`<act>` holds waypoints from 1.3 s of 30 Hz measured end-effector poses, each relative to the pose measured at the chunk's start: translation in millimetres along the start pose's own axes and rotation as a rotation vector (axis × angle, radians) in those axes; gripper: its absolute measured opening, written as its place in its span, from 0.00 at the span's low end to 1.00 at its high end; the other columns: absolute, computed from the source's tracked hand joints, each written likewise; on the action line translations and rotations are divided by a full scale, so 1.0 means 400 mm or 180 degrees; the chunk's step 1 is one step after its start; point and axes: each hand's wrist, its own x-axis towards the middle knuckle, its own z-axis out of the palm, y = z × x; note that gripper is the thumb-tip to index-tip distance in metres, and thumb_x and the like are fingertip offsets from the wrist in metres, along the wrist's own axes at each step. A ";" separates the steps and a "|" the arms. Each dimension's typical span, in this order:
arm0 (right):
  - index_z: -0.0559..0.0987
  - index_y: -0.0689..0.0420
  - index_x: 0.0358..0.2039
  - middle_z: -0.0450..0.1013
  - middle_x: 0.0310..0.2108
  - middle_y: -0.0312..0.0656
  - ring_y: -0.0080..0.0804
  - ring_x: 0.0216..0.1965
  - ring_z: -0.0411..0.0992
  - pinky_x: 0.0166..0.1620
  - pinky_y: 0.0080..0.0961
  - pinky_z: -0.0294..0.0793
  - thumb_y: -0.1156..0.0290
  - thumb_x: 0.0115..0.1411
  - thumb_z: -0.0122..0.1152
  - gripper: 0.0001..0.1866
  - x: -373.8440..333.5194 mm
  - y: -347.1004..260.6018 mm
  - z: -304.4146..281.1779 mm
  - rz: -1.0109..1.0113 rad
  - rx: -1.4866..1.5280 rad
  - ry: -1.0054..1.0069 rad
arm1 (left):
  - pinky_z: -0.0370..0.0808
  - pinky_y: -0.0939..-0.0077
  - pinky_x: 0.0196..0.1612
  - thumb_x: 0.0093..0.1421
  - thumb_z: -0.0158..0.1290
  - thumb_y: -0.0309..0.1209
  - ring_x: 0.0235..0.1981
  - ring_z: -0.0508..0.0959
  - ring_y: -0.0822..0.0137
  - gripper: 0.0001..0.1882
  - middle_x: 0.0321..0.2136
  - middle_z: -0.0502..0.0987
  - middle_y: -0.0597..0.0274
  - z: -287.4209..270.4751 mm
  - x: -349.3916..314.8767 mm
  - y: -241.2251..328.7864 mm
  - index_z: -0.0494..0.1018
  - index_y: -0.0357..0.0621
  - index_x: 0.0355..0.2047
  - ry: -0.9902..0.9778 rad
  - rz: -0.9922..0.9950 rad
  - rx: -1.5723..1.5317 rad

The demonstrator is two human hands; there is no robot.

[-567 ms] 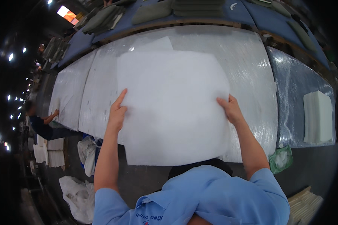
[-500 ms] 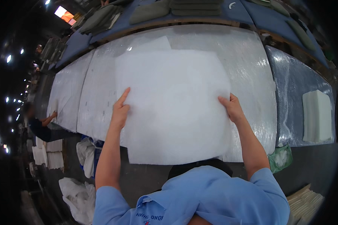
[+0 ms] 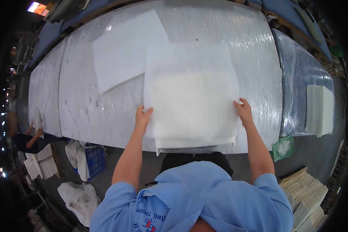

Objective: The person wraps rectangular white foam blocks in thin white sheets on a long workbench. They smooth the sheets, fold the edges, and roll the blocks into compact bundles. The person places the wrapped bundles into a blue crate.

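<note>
A thin, translucent white sheet [image 3: 187,58] lies spread in front of me over a thicker, off-white padded piece whose folded near edge [image 3: 195,144] shows along the table's front. My left hand [image 3: 143,119] grips the sheet's left edge between thumb and fingers. At the opposite edge my right hand [image 3: 244,112] pinches the same sheet, thumb on top. The fingertips under the sheet are partly hidden. Up and to the left, a second white sheet [image 3: 129,52] lies tilted on the plastic-covered table [image 3: 255,77], its corner close to the first.
On the dark-blue table section at right stands a stack of white sheets [image 3: 319,111]. A green bag [image 3: 284,147] hangs by the front edge. Below left are a blue crate [image 3: 95,161] and a clear plastic bag [image 3: 78,199]. A co-worker [image 3: 26,141] handles white material at far left.
The sheet has come down flat over the off-white piece, and my left hand has shifted right. My view has tilted nearer, showing more of the second sheet.
</note>
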 end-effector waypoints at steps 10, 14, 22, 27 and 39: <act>0.77 0.65 0.47 0.79 0.36 0.42 0.27 0.37 0.75 0.42 0.29 0.74 0.63 0.71 0.60 0.16 -0.070 0.081 0.037 -0.0980 -0.0155 0.0517 | 0.78 0.72 0.46 0.70 0.56 0.33 0.41 0.81 0.69 0.17 0.44 0.84 0.57 -0.022 -0.127 -0.059 0.78 0.33 0.53 -0.0188 0.0470 -0.0728; 0.76 0.65 0.43 0.77 0.32 0.42 0.27 0.33 0.72 0.39 0.29 0.73 0.64 0.72 0.59 0.14 -0.107 0.086 0.033 -0.1168 -0.0368 0.0727 | 0.77 0.67 0.47 0.68 0.56 0.33 0.41 0.83 0.62 0.18 0.42 0.84 0.50 -0.005 -0.151 -0.140 0.77 0.30 0.51 0.0168 0.0730 -0.0243; 0.76 0.65 0.43 0.75 0.30 0.48 0.34 0.31 0.72 0.38 0.34 0.73 0.58 0.71 0.61 0.19 -0.113 0.209 0.026 -0.1212 -0.0712 0.0884 | 0.76 0.53 0.51 0.65 0.59 0.41 0.46 0.82 0.40 0.22 0.42 0.83 0.38 0.059 -0.166 -0.239 0.78 0.31 0.47 0.0669 0.0598 0.1003; 0.77 0.66 0.49 0.79 0.37 0.57 0.50 0.39 0.80 0.44 0.40 0.76 0.54 0.69 0.61 0.24 -0.090 0.273 -0.001 -0.1125 -0.1019 0.0819 | 0.76 0.50 0.51 0.62 0.60 0.49 0.48 0.81 0.38 0.28 0.44 0.82 0.36 0.055 -0.146 -0.224 0.78 0.32 0.45 0.0960 0.0543 0.1734; 0.74 0.62 0.37 0.75 0.29 0.51 0.48 0.32 0.73 0.41 0.44 0.72 0.53 0.74 0.51 0.21 -0.088 0.260 0.014 -0.0615 -0.0905 0.0778 | 0.74 0.44 0.46 0.74 0.46 0.41 0.43 0.80 0.34 0.17 0.39 0.81 0.36 0.119 -0.116 -0.203 0.72 0.38 0.44 0.1750 0.0558 0.1548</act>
